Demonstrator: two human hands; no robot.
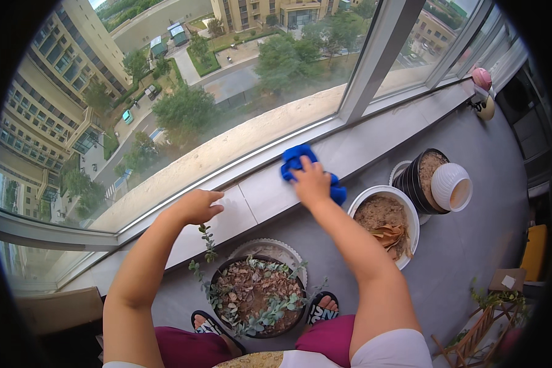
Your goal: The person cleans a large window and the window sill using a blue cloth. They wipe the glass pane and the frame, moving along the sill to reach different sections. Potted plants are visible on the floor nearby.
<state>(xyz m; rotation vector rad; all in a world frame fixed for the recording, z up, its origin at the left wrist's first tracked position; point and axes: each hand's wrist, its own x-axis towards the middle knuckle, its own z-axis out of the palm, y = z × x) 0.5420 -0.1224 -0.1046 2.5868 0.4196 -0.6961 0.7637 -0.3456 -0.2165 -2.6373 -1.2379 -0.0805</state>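
Observation:
A bunched blue cloth lies on the pale tiled window sill, partly over its front edge. My right hand presses on it with fingers spread; whether they grip it is hard to tell. To the left, my left hand hovers over or rests lightly on the sill beside the window frame, fingers apart and holding nothing. Between my feet stands a dark round pot with dry leaves, soil and a trailing grey-green plant, whose stems reach up near my left forearm.
A white pot of soil and dried leaves stands right of my right forearm. Beyond it are a black ribbed pot and a tipped white ribbed pot. A cardboard box is at lower left, a wooden plant stand at lower right.

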